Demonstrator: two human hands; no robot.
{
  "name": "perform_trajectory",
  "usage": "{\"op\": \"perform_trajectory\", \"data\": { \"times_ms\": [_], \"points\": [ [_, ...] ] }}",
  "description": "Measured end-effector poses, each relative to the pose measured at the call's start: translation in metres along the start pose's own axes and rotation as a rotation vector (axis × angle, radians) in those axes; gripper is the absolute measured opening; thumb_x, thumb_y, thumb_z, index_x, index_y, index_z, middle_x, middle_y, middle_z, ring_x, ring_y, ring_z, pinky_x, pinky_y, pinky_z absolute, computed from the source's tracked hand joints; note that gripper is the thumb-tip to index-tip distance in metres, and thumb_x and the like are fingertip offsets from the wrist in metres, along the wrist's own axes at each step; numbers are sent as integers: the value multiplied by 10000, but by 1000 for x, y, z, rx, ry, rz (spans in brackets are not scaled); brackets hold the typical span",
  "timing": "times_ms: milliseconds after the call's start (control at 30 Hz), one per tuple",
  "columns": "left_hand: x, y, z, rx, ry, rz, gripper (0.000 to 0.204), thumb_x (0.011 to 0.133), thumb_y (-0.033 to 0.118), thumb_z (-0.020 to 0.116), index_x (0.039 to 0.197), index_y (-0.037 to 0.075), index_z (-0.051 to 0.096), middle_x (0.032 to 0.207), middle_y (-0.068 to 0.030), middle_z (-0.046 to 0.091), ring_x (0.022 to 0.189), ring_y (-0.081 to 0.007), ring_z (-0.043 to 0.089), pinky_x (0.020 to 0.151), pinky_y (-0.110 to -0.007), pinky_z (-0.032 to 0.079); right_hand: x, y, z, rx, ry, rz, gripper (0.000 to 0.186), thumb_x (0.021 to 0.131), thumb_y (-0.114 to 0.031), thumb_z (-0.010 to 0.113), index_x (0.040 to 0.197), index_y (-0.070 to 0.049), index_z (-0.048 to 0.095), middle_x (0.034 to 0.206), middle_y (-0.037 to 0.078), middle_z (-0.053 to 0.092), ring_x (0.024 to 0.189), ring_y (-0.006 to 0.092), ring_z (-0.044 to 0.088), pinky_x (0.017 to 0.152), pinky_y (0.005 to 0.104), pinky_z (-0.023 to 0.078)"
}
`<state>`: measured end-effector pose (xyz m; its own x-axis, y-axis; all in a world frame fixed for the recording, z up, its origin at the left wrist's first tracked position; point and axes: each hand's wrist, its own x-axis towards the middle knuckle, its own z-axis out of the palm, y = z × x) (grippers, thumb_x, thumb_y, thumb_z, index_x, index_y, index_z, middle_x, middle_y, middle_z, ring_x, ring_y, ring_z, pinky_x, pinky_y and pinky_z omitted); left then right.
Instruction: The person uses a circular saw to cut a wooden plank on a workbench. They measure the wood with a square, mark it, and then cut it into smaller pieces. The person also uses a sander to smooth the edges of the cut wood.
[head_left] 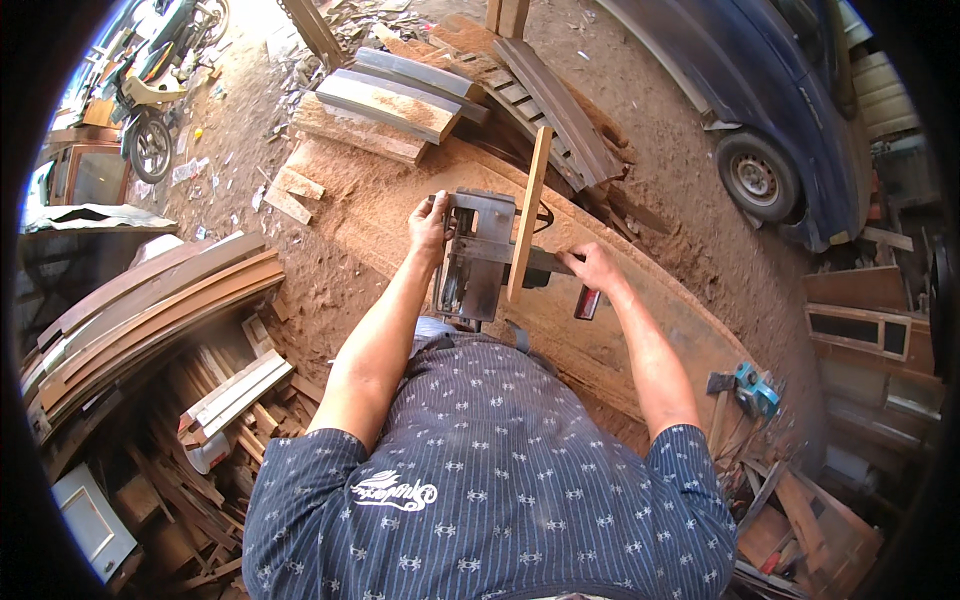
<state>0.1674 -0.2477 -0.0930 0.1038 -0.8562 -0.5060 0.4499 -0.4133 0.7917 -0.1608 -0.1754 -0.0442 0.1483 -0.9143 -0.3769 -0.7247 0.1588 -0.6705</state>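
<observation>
In front of me stands a dark metal machine with a flat plate (483,222) and a rectangular slot. My left hand (430,228) grips the left edge of that plate, fingers closed around it. A narrow wooden strip (531,212) stands tilted against the machine's right side, its top leaning away to the right. My right hand (593,268) pinches the right end of a grey flat bar (548,260) that runs behind or against the strip; its far end merges with the machine. Just below that hand is a small red and dark piece (587,302), and I cannot tell whether it is held.
A sawdust-covered board (640,345) lies under the machine. Beyond it are stacked planks (390,105). A teal power tool (755,390) sits at the right. Long boards (160,310) pile up on the left. A blue vehicle (780,100) and a motorcycle (150,145) stand farther off.
</observation>
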Motion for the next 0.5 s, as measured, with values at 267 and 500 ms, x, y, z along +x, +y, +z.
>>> {"op": "perform_trajectory", "data": {
  "times_ms": [267,500],
  "points": [
    [2,1,-3,42,9,36,215,978,337,631,912,137,586,735,24,595,557,-70,562,389,-198,377,2,-6,-3,-40,-29,20,402,917,-413,656,960,-24,748,858,175,729,808,267,696,756,391,514],
    [4,-9,-9,-34,-25,74,234,1008,344,579,1049,120,635,766,26,607,572,-66,551,422,-206,385,4,3,0,-10,-26,-24,399,925,-403,647,997,-22,741,884,169,735,822,255,697,768,391,514]
  ]
}}
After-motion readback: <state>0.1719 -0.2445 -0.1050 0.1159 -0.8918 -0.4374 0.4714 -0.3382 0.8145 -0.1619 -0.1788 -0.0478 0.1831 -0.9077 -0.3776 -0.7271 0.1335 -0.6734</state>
